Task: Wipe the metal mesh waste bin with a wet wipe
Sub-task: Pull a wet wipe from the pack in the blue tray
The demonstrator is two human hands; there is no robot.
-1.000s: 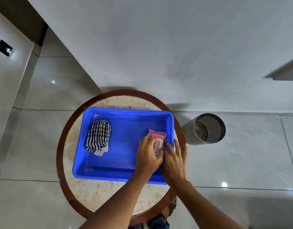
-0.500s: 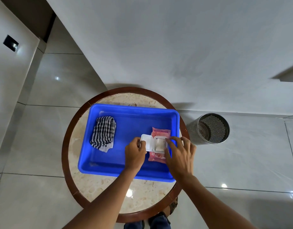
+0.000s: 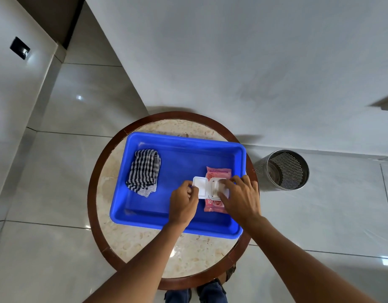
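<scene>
A pink wet-wipe pack [image 3: 217,174] lies in the right part of a blue tray [image 3: 184,228]. Its white flip lid [image 3: 199,187] is swung open to the left. My left hand [image 3: 183,204] pinches the edge of that lid. My right hand [image 3: 241,196] rests on the pack, fingertips at the white opening where a wipe shows. The metal mesh waste bin [image 3: 283,170] stands upright on the floor to the right of the table, apart from both hands.
The tray sits on a round stone-topped table [image 3: 145,243] with a brown wooden rim. A folded black-and-white checked cloth [image 3: 145,171] lies in the tray's left part. A white wall runs close behind table and bin. Glossy floor tiles surround them.
Both hands lay closed over the pack; my left hand then flipped the white lid open to the left, and my right fingers moved onto the opening.
</scene>
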